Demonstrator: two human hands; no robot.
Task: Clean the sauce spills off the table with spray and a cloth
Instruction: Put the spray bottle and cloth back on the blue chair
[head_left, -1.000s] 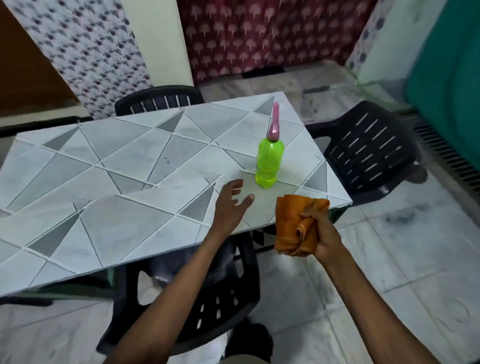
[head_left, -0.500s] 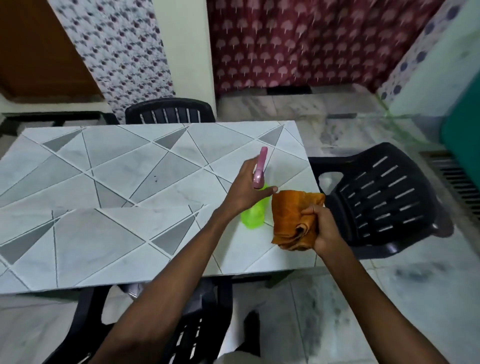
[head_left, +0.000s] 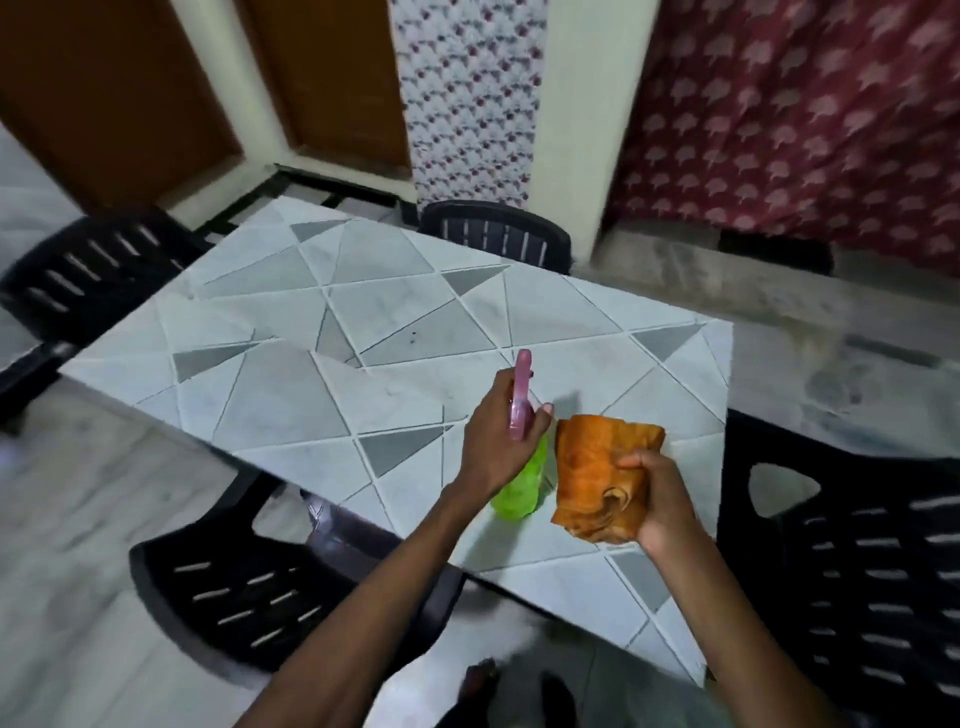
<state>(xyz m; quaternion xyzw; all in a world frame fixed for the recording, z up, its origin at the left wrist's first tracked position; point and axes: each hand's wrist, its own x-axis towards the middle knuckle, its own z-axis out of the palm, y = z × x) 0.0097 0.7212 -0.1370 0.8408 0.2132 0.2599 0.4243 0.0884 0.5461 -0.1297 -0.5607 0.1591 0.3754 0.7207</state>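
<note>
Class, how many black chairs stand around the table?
4: the far chair behind the table, the left chair at its end, the near chair at its front edge, the right chair. More may be hidden outside the view.

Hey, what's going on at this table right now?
A person is at the tiled table with cleaning things. The left hand grips the green spray bottle near its pink head, holding it tilted. The right hand holds a bunched orange cloth beside it. Small dark specks show farther across the table.
</note>
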